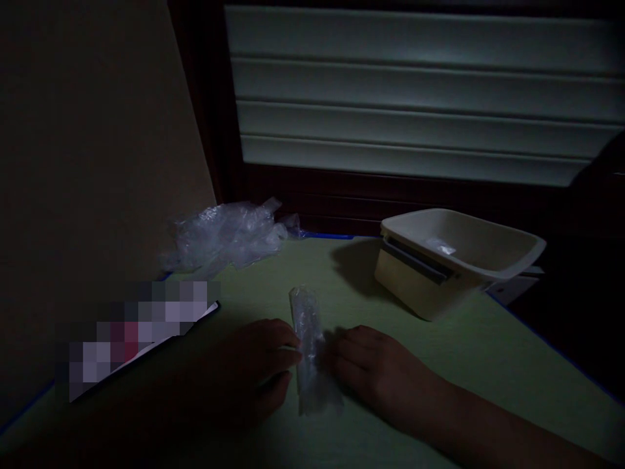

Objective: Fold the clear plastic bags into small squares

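A long, narrow folded clear plastic bag (pixel 307 345) lies on the table in front of me, its near end blurred. My left hand (pixel 261 368) is at the bag's left edge, fingertips touching it. Its thumb stands apart from the fingers and nothing is gripped. On the other side, my right hand (pixel 374 365) rests low over the table, palm down, close to the bag's right edge. Its fingertips are dark and smeared, so whether they pinch the plastic is not visible.
A heap of crumpled clear plastic bags (pixel 227 234) lies at the back left. A cream plastic bin (pixel 415 280) with a bit of clear plastic inside stands at the back right. A blurred-out screen device (pixel 146 335) lies on the green tabletop (pixel 488 365). Slatted panels rise behind.
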